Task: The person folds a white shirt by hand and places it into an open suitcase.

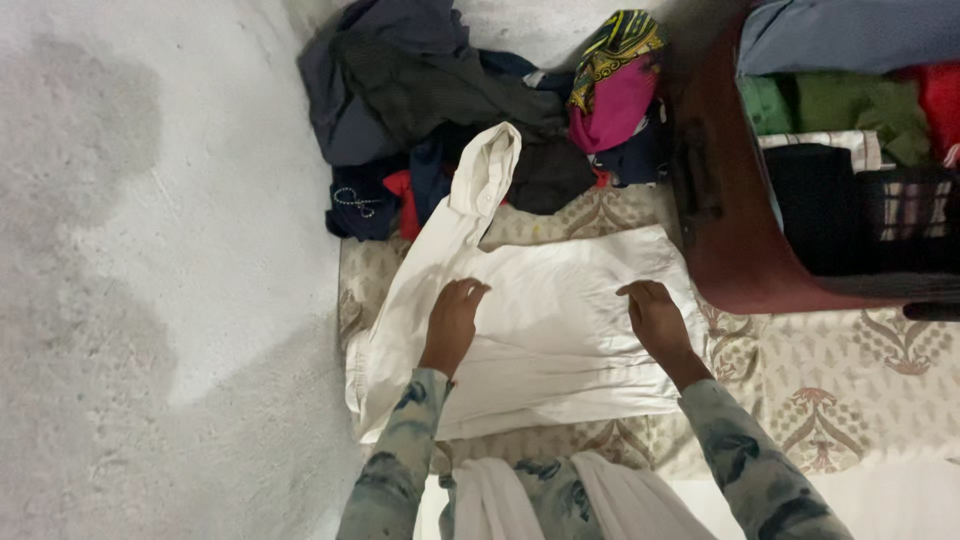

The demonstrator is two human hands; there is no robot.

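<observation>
A white shirt [560, 330] lies spread flat on a beige patterned cloth [850, 390] on the floor. One sleeve [480, 185] stretches away toward a clothes pile. My left hand [455, 320] presses palm-down on the shirt's left part, fingers together. My right hand [658, 318] rests palm-down on its right part near the edge. Neither hand grips anything. Both forearms wear blue-grey patterned sleeves.
A heap of dark, pink and printed clothes [470, 100] lies beyond the shirt. A brown suitcase [725, 200] stands open at the right, holding folded clothes [860, 110]. Grey concrete floor [150, 270] spreads to the left. A white scarf [620, 505] hangs at my chest.
</observation>
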